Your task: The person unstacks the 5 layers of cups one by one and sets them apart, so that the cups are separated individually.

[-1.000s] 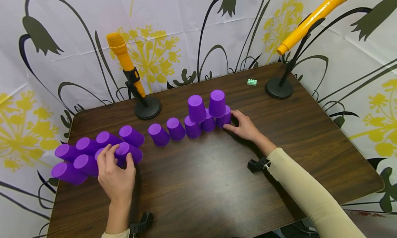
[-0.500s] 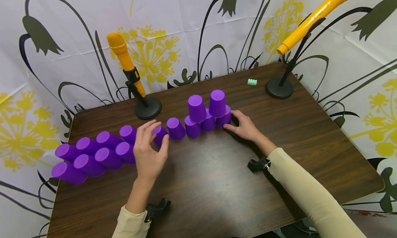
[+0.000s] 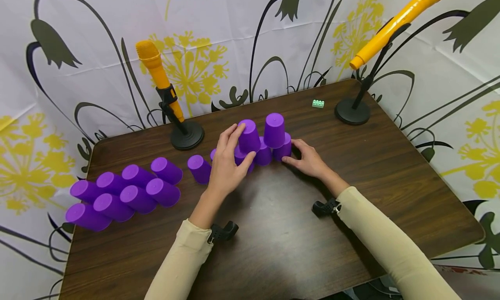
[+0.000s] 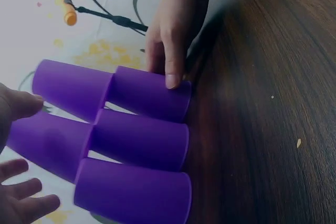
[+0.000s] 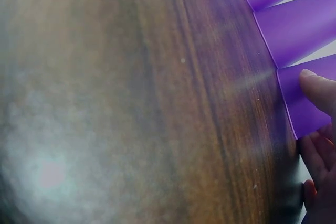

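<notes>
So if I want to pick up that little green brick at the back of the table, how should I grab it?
Pinch the green brick by its two long flat sides, coming straight down from above. It lies flat on the table with its studs up, so the sides give your fingers smooth faces. It sits low, so a thumb-and-finger pinch probably works best. The nearby stand base leaves room.

Left hand (image 3: 228,165) fingers spread; right hand (image 3: 308,159) fingers extended.

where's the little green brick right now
In the head view, the green brick lies alone at the table's far right, just left of the right stand's black base, behind the stacked purple cups.
</notes>
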Demonstrator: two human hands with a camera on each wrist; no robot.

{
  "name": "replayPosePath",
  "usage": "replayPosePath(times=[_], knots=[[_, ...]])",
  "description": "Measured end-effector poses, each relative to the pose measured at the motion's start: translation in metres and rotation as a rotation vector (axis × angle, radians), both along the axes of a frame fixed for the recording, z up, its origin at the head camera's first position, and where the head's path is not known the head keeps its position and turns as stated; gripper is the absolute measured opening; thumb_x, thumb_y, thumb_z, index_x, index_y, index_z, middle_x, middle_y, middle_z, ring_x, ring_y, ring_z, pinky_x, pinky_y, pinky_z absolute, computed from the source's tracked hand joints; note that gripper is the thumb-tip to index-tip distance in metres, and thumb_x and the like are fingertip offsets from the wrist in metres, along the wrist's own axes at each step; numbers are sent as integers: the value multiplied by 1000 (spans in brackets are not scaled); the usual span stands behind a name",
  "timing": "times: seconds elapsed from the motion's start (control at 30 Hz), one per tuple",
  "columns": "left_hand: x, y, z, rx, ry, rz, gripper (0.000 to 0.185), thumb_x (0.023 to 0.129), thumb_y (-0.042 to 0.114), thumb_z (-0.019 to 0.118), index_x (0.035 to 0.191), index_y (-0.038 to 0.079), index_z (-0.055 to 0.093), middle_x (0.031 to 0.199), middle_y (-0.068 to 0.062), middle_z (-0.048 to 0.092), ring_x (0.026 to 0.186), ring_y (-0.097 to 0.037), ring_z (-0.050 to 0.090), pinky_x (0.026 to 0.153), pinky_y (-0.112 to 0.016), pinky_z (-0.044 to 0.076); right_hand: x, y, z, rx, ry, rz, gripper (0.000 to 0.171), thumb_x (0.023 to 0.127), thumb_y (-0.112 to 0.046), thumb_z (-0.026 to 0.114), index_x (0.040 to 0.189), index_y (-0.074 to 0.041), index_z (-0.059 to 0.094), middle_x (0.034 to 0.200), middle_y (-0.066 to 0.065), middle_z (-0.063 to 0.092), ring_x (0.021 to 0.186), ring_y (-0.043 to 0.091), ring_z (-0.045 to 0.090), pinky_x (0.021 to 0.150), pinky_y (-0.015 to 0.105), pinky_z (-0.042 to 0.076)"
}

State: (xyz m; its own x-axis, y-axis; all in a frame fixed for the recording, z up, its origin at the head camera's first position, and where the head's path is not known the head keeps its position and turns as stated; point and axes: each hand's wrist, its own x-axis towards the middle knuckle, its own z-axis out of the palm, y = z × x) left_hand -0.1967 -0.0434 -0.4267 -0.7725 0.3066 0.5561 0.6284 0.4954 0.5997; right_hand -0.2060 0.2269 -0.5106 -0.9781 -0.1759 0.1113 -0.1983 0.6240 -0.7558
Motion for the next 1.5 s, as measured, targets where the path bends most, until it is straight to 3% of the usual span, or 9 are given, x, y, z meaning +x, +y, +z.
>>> replayPosePath(times=[0.4, 0.6, 0.77, 0.93, 1.07, 1.13, 1.23, 1.37, 1.5], knots=[[-12, 14, -4, 98, -2, 47, 47, 88, 17, 74, 132, 21, 58, 128, -6, 52, 107, -21, 59, 85, -40, 51, 0, 0, 2, 6, 19, -8, 61, 88, -26, 75, 139, -5, 50, 137, 16, 53, 130, 33, 47, 108, 50, 35], [-9, 9, -6, 154, -9, 20, 45, 86, 11, 75, 128, 18, 59, 126, -5, 53, 110, -18, 59, 88, -36, 54, 0, -1, -1, 6, 4, -5, 62, 88, -28, 75, 140, -5, 50, 137, 16, 53, 130, 32, 47, 108, 50, 35], [8, -11, -3, 207, -4, 24, 46, 86, 10, 75, 128, 17, 60, 127, -4, 54, 115, -18, 57, 89, -40, 54, 0, -1, -2, -1, 12, -1, 62, 88, -27, 75, 140, -5, 50, 136, 16, 53, 129, 32, 47, 108, 50, 35], [45, -47, 9, 256, 12, 86, 47, 82, 1, 77, 126, 9, 62, 126, -10, 55, 113, -22, 57, 87, -42, 54, 0, 1, -3, -3, 32, 4, 61, 88, -27, 75, 139, -4, 51, 135, 16, 54, 129, 32, 48, 108, 50, 36], [85, -82, 26, 234, 33, 195, 47, 76, -12, 76, 120, -4, 62, 121, -20, 56, 112, -24, 56, 88, -25, 52, 1, 2, -4, -4, 39, 4, 61, 88, -27, 75, 139, -3, 51, 134, 16, 54, 128, 32, 49, 107, 49, 37], [104, -103, 28, 223, 47, 269, 47, 73, -17, 74, 118, -8, 62, 119, -25, 55, 113, -22, 55, 87, -18, 50, 1, 2, -4, -2, 39, 3, 61, 88, -27, 74, 139, -3, 51, 134, 16, 55, 127, 32, 49, 106, 49, 38], [122, -143, 14, 225, 73, 420, 48, 71, -16, 75, 118, -8, 63, 118, -21, 57, 111, -16, 54, 84, -11, 48, 1, 2, -5, 0, 40, 5, 61, 88, -28, 74, 139, -3, 51, 134, 17, 55, 127, 33, 49, 106, 49, 38], [136, -208, -11, 197, 83, 709, 49, 74, -4, 78, 122, -1, 66, 114, 6, 59, 104, -6, 54, 78, -7, 47, 0, 1, -4, -4, 32, 8, 60, 89, -28, 74, 139, -5, 51, 135, 16, 54, 128, 31, 49, 107, 47, 37], [140, -262, -27, 153, 47, 964, 49, 77, 8, 76, 125, 10, 67, 108, 28, 47, 100, 4, 50, 76, -6, 43, -1, 1, -4, -1, 22, 2, 60, 89, -28, 74, 139, -5, 51, 135, 14, 54, 129, 30, 48, 107, 47, 36]])
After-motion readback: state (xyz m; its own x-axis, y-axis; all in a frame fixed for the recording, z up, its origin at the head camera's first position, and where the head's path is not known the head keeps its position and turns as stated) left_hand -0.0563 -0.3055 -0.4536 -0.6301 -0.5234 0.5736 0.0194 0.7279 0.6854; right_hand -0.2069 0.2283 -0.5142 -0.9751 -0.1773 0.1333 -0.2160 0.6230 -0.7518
